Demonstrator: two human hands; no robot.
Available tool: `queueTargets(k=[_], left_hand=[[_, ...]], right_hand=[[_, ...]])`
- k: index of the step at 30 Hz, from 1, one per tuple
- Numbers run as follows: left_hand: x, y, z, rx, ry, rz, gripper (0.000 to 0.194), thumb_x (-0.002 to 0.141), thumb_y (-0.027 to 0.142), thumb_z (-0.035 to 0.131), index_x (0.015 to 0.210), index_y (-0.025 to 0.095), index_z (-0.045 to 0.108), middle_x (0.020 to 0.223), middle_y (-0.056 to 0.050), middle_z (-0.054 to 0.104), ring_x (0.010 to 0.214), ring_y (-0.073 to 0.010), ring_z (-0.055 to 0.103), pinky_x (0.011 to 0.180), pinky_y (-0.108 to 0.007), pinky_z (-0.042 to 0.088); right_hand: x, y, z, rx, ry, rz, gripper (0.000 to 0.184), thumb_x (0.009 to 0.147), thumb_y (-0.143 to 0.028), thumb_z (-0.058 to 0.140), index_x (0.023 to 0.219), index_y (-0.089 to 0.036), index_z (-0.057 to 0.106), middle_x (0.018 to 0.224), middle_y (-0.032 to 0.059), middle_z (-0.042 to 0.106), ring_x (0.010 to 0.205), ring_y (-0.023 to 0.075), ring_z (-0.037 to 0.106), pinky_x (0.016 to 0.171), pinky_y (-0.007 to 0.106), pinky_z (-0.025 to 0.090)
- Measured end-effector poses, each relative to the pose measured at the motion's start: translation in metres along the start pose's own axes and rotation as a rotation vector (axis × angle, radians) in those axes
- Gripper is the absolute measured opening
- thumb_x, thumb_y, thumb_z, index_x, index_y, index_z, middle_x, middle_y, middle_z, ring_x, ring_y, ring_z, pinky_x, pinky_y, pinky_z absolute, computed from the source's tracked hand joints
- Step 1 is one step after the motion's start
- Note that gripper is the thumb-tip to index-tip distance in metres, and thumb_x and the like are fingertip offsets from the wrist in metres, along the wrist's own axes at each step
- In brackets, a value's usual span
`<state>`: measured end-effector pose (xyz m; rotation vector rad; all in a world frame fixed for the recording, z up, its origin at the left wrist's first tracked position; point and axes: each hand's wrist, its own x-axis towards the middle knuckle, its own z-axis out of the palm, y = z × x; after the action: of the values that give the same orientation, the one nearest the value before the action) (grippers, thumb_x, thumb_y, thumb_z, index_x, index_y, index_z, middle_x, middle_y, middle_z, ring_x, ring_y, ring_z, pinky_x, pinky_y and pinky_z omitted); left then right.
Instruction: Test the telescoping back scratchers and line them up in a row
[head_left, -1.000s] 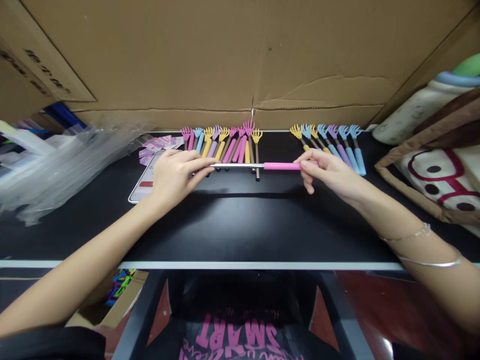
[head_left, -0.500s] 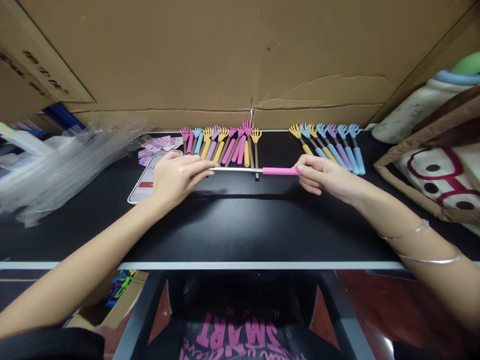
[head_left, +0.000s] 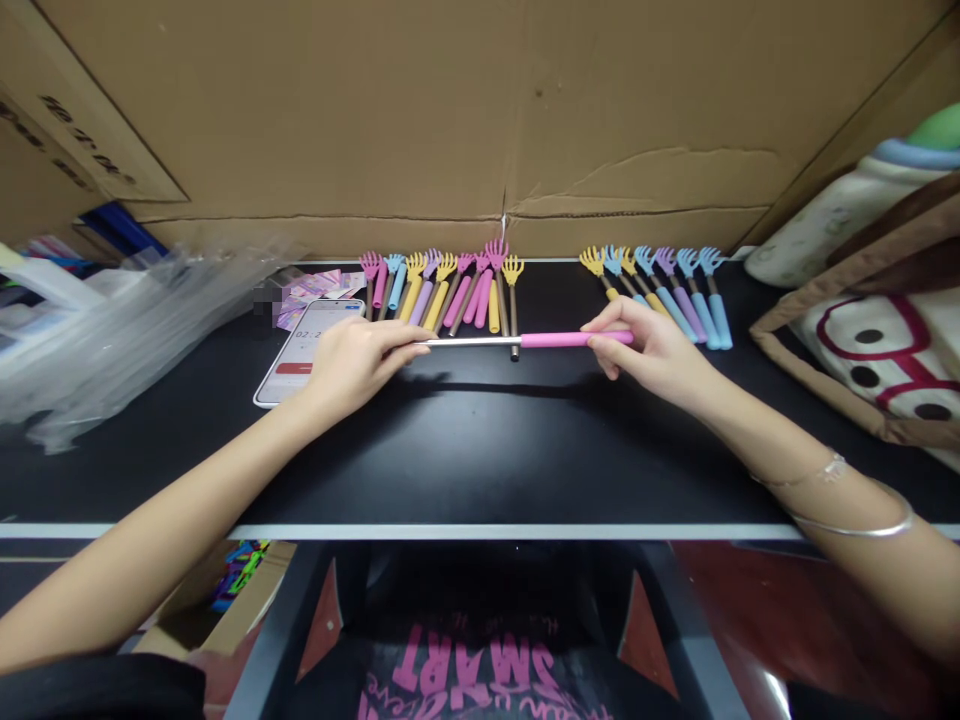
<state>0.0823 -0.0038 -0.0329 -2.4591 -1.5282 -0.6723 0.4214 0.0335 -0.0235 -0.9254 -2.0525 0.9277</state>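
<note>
Between my hands a back scratcher rod [head_left: 480, 342] is held level above the table, thin silvery metal with a pink handle sleeve [head_left: 555, 340] at its right part. The fingers of my left hand [head_left: 367, 358] pinch the metal end, and whatever is at that end is hidden by them. My right hand [head_left: 649, 345] grips the pink sleeve between thumb and fingers, its right end poking past the fingertips. Behind the rod lies a row of small hand-shaped back scratchers [head_left: 446, 290] in pink, yellow, blue and purple. More back scratchers [head_left: 679, 290] lie in a second group behind my right hand.
A phone [head_left: 289, 370] lies partly under my left hand, with printed cards [head_left: 322, 290] behind it. Clear plastic bags [head_left: 142, 335] cover the left side. At right are a bottle [head_left: 832, 215] and a fabric bag [head_left: 847, 400]. Cardboard [head_left: 480, 120] walls the table's back.
The pink sleeve shifts slightly left, and more of its right end now shows past my right fingers. My right fingers have changed their grip. My left hand stays nearly still.
</note>
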Motion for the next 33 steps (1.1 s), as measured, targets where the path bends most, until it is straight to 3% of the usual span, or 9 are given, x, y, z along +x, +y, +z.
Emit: queueTargets(k=[9,15,23,33], left_hand=[[-0.0008,0.0018,-0.0012,0.087,0.134,0.038,0.044,0.098,0.051,0.041,0.099,0.026,0.076,0.085,-0.005,0.076,0.076,-0.0202,0.069,0.066,-0.03,0.041],[-0.0005,0.0012,-0.0035,0.153,0.226,0.106,0.039,0.097,0.049,0.044,0.099,0.027,0.076,0.076,-0.003,0.074,0.067,-0.0185,0.064,0.064,-0.031,0.039],[-0.0022,0.0087,-0.0019,0.169,0.203,0.128,0.034,0.097,0.044,0.047,0.1,0.026,0.076,0.073,-0.003,0.073,0.067,-0.0188,0.057,0.058,-0.03,0.036],[-0.0016,0.0021,0.0013,0.146,0.046,0.083,0.047,0.099,0.051,0.034,0.104,0.027,0.074,0.088,-0.005,0.075,0.077,-0.0227,0.057,0.062,-0.033,0.038]], right_hand=[[0.0001,0.002,0.0015,0.062,-0.019,-0.017,0.033,0.09,-0.052,0.059,0.09,-0.02,0.048,0.049,-0.009,0.044,0.039,0.0071,0.042,0.041,0.021,0.032],[-0.0002,0.001,0.0031,0.204,-0.047,0.062,0.034,0.088,-0.052,0.062,0.09,-0.021,0.046,0.047,-0.0116,0.04,0.033,0.0061,0.04,0.035,0.02,0.027],[0.0008,0.0025,-0.0045,0.376,-0.162,0.286,0.038,0.088,-0.053,0.061,0.083,-0.021,0.043,0.047,-0.0117,0.036,0.03,0.0036,0.029,0.031,0.019,0.016],[-0.0001,0.0051,0.0032,0.28,-0.15,0.207,0.038,0.087,-0.054,0.062,0.084,-0.02,0.045,0.048,-0.0114,0.036,0.036,0.0037,0.029,0.037,0.021,0.017]])
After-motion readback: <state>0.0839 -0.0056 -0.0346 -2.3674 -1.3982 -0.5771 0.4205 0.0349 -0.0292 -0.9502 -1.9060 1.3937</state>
